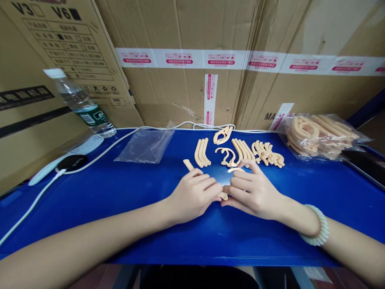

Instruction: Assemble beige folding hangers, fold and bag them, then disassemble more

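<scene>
My left hand is closed around a beige plastic hanger arm, whose far end sticks out past my knuckles. The arm's near end shows between my two hands. My right hand is closed, its fingertips meeting at that near end and its index finger raised and bent. A thin curved tip, seemingly of a hanger hook, shows beside the right fingers; the rest is hidden by the hand. Just beyond lie loose hooks, three hanger arms, another row of arms and a folded hanger.
A pile of beige hooks lies right of the arms, near a filled plastic bag. Leftward are an empty clear bag, a water bottle, a comb and a white cable. Cardboard boxes stand behind the blue table.
</scene>
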Available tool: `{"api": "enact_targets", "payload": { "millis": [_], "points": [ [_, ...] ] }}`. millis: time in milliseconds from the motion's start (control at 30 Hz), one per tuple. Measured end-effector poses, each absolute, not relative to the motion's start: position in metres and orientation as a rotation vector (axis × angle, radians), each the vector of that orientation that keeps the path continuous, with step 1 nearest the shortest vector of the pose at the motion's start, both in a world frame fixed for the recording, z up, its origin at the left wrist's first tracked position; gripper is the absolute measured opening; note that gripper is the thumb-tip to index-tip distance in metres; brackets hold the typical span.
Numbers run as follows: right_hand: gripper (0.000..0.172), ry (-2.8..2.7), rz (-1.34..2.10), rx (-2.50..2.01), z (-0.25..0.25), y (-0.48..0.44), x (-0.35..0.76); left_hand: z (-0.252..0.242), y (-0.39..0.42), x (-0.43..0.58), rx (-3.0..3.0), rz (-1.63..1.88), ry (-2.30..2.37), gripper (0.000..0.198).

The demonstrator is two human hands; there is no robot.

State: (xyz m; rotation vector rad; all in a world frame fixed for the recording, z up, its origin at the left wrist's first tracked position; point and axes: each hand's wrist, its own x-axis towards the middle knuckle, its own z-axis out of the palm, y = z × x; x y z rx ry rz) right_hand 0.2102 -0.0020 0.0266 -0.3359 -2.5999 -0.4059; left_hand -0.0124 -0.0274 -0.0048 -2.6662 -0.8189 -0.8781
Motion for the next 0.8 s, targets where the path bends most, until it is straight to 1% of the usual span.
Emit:
{"api": "enact_targets", "payload": {
  "millis": [133, 233, 300, 400, 500, 700, 800],
  "points": [
    [0.026, -2.586, -0.138, -0.398, 0.026, -0.005, 0.21, -0.003, -0.028, -0.013, -2.628, -0.924, -0.766, 0.035],
    [0.021, -2.502, 0.166, -0.435, 0.028, -0.004, 0.21, 0.002, -0.028, -0.017, -2.536, -0.989, -0.659, 0.03],
    [0.019, -2.423, 0.27, -0.45, 0.029, -0.001, 0.212, 0.006, -0.026, -0.021, -2.495, -1.04, -0.567, 0.026],
    [0.016, -2.392, 0.202, -0.473, 0.031, 0.008, 0.215, 0.013, -0.017, -0.031, -2.548, -1.022, -0.545, 0.02],
    [0.015, -2.412, 0.126, -0.5, 0.03, 0.017, 0.218, 0.014, 0.0, -0.044, -2.536, -0.979, -0.643, 0.014],
    [0.018, -2.378, 0.04, -0.533, 0.03, 0.026, 0.221, 0.0, 0.029, -0.065, -2.606, -0.757, -1.056, 0.013],
    [0.017, -2.35, -0.039, -0.586, 0.028, 0.03, 0.223, -0.006, 0.031, -0.066, -2.739, -0.768, -1.119, 0.013]
  ]
}}
